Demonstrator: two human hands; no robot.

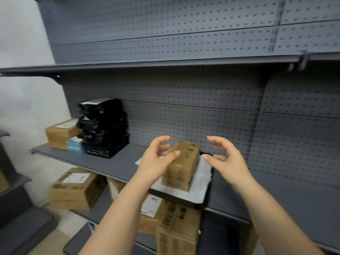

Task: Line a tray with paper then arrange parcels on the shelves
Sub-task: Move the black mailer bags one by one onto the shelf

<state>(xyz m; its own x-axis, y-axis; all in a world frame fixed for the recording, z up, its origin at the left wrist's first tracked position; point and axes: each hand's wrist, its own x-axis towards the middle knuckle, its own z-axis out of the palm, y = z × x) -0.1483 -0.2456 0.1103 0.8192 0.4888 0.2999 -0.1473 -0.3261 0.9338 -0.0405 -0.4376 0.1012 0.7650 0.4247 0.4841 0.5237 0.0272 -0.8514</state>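
A brown cardboard parcel [184, 166] stands on white paper [200, 183] that lines a dark tray [193, 205] on the middle shelf [110, 164]. My left hand [156, 161] hovers at the parcel's left side with fingers spread and the thumb near its top corner. My right hand [226, 159] is open to the right of the parcel, apart from it. Neither hand holds anything.
A stack of black poly mailers [104, 127], a brown box [60, 133] and a small blue box [75, 147] sit at the shelf's left end. More cartons [77, 188] fill the lower shelf. An upper shelf [147, 65] and pegboard back [202, 116] enclose the space.
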